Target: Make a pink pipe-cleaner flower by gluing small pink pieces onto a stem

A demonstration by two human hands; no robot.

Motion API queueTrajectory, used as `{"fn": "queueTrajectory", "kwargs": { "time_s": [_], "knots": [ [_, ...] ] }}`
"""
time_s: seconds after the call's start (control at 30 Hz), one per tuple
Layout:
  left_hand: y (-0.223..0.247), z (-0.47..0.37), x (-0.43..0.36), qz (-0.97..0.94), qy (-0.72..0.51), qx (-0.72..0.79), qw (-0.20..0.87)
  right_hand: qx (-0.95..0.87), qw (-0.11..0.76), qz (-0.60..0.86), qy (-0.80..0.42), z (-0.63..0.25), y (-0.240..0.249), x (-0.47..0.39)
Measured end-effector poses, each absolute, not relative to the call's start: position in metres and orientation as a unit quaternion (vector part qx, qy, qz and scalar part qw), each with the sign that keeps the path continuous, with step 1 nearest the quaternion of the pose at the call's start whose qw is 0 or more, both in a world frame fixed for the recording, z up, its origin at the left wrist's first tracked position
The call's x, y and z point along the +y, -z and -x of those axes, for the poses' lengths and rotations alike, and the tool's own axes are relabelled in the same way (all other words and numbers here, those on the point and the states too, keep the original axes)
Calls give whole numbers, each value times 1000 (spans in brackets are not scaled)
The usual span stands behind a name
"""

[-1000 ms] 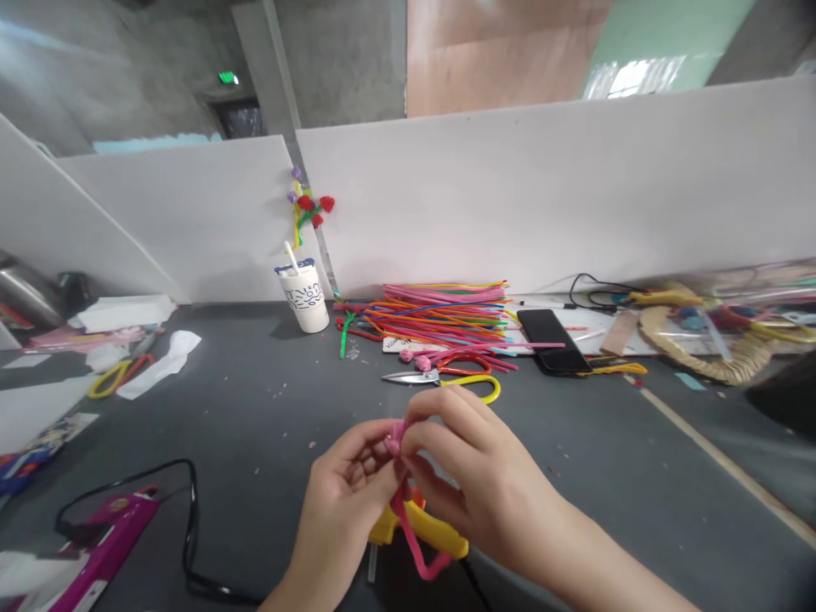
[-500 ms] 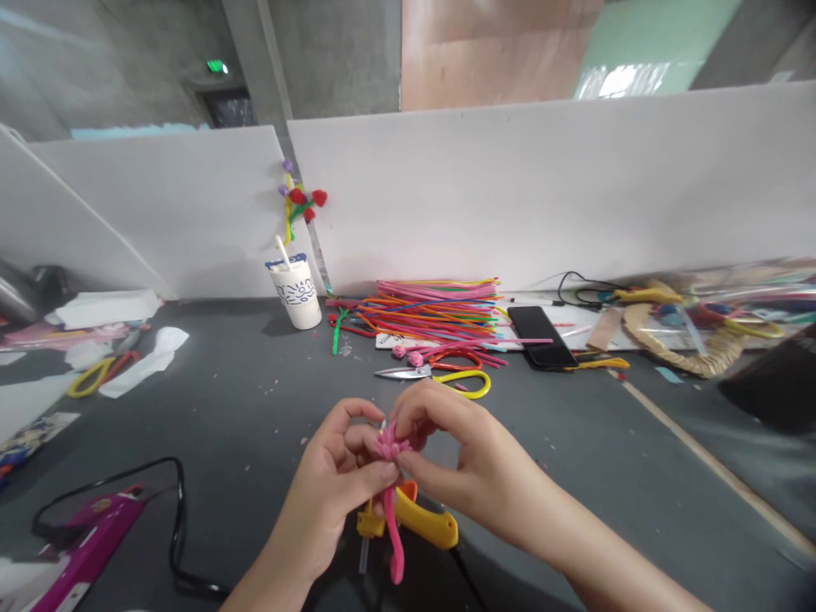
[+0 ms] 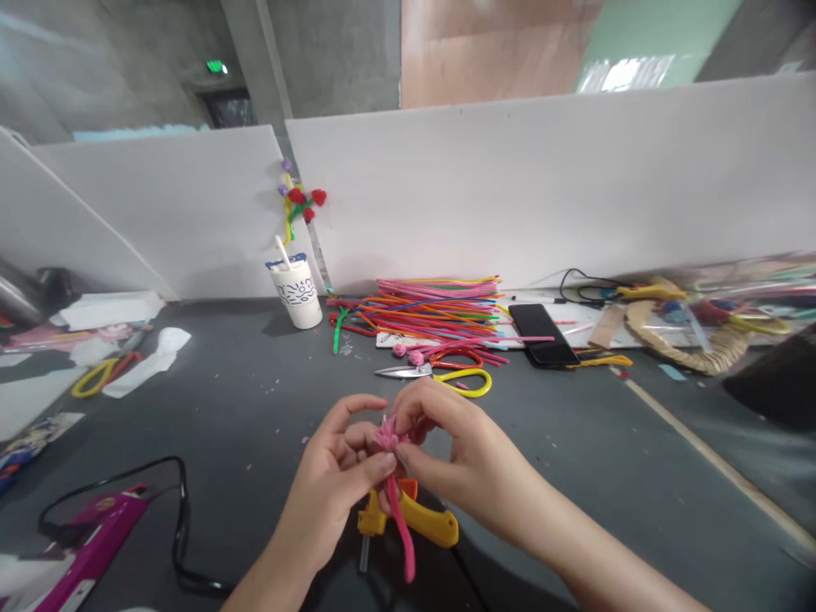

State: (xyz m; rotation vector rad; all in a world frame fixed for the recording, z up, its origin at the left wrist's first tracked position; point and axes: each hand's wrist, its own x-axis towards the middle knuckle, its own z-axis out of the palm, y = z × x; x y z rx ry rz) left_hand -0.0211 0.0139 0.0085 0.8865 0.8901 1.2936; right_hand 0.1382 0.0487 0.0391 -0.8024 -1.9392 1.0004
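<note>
Head view, pink flower over grey tabletop, partition, perhaps concrete wall

– Logged for flower?
– Pink, on deeper-pink stem.
– For glue gun?
– Yellow, part orange.
– For scissors?
– Silver-bladed, handled in red-orange and yellow.
– For cup?
– White, scattered with dark-blue squiggles; blue-lidded.
– For pipe cleaners?
– Mixed: much pink, red and orange, streaks of blue and green.
– For sprigs?
– Red, purple, green, yellow.
– For phone, table, panel?
– Black; dark grey; plain off-white.
</note>
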Motion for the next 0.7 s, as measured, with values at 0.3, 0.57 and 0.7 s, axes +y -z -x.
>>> {"fn": "queueTrajectory", "kwargs": {
  "time_s": [0.3, 0.57, 0.7],
  "knots": [
    [-5, 23, 13, -544, -555, 505, 376, -771, 411, 317, -369, -140, -38, 53],
    [-1, 21, 13, -513, -557, 478, 445, -754, 409, 341, -385, -139, -35, 47],
    [-3, 18, 14, -529, -533, 492, 440, -703, 420, 342, -460, -143, -28, 39]
  ]
}}
